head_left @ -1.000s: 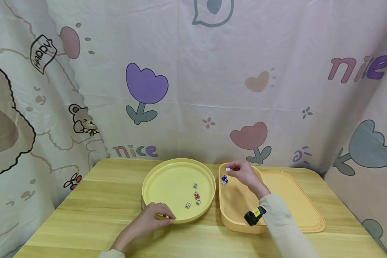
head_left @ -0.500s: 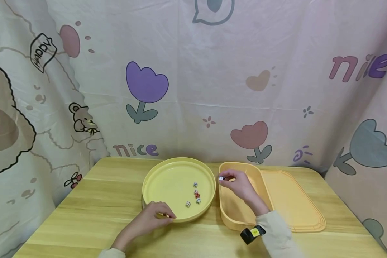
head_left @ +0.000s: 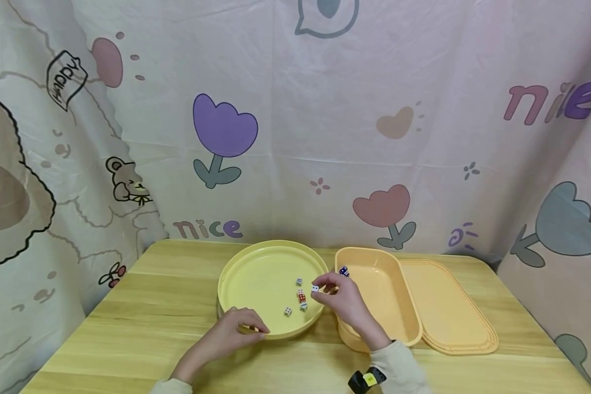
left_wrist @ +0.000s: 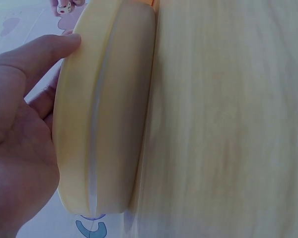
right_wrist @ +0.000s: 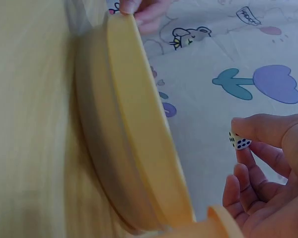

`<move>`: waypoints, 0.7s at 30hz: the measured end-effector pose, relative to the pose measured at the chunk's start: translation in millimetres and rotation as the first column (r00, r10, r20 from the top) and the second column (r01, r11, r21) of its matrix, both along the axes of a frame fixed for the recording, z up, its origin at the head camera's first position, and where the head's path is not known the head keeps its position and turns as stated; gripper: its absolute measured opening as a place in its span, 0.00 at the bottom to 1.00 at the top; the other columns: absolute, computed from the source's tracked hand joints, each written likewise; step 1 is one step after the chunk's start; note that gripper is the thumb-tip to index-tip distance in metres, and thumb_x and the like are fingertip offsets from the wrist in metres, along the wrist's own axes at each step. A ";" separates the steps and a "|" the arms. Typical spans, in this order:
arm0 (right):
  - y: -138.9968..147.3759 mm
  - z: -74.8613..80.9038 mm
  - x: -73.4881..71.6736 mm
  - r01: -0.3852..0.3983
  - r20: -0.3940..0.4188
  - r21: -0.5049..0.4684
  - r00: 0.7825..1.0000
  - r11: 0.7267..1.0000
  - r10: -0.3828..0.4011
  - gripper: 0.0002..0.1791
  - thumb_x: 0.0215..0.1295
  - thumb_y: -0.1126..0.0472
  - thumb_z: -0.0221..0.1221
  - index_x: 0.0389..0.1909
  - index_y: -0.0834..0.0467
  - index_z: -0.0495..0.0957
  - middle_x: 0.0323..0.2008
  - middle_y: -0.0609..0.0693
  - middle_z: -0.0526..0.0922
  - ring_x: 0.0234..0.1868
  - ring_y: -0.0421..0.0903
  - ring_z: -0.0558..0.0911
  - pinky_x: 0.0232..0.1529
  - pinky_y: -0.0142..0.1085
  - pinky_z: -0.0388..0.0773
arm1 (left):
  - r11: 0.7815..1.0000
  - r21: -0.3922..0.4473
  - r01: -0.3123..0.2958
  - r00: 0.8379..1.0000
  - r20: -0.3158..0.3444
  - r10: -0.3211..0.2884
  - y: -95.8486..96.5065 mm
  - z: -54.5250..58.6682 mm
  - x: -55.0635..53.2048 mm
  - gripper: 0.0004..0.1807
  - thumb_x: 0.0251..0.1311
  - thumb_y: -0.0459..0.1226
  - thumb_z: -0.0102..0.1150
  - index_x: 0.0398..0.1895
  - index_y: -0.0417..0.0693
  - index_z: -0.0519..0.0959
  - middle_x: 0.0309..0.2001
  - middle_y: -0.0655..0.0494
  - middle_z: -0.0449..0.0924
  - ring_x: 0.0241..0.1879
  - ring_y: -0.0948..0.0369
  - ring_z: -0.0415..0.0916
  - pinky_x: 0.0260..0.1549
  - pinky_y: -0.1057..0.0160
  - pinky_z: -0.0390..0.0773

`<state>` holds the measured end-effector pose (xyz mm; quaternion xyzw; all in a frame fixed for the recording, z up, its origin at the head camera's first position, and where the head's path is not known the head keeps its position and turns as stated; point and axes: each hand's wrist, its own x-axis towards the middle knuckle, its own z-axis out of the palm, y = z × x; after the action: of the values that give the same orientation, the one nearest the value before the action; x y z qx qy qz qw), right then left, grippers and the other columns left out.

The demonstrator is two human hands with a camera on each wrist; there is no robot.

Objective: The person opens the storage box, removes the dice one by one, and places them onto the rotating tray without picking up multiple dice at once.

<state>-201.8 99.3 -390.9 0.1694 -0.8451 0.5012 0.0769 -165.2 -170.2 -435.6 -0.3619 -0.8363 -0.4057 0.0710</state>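
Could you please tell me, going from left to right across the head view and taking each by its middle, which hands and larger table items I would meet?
Left hand → yellow round tray → right hand, pinching a white die → orange box → orange lid.

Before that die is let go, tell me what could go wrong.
The white die, pinched near the edge of the yellow tray by the right hand, could slip outside. If dropped, it might jostle the nearby red die. The left hand, at the tray's near rim, might tilt it by pressing.
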 end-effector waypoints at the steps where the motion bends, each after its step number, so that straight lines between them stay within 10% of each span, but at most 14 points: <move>1: -1.2 -0.5 0.2 0.000 -0.002 0.000 1.000 1.000 0.000 0.08 0.48 0.66 0.66 0.32 0.58 0.79 0.29 0.45 0.77 0.32 0.44 0.74 0.34 0.35 0.71 | 1.000 -0.002 0.000 1.000 0.001 0.000 0.1 -0.2 -0.2 0.03 0.55 0.40 0.61 0.32 0.57 0.82 0.33 0.71 0.78 0.35 0.69 0.72 0.39 0.61 0.59; 21: -6.9 -3.7 0.2 -0.026 -0.036 0.010 0.999 1.000 0.026 0.08 0.50 0.66 0.65 0.32 0.60 0.79 0.30 0.46 0.77 0.33 0.48 0.74 0.33 0.34 0.71 | 1.000 -0.019 -0.013 1.000 0.026 0.013 -1.2 0.0 -1.5 0.03 0.55 0.41 0.60 0.33 0.59 0.82 0.33 0.72 0.78 0.36 0.69 0.71 0.41 0.60 0.58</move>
<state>-201.6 92.3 -394.6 0.1898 -0.8437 0.4949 0.0847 -166.7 -171.4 -435.6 -0.3517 -0.8434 -0.4019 0.0593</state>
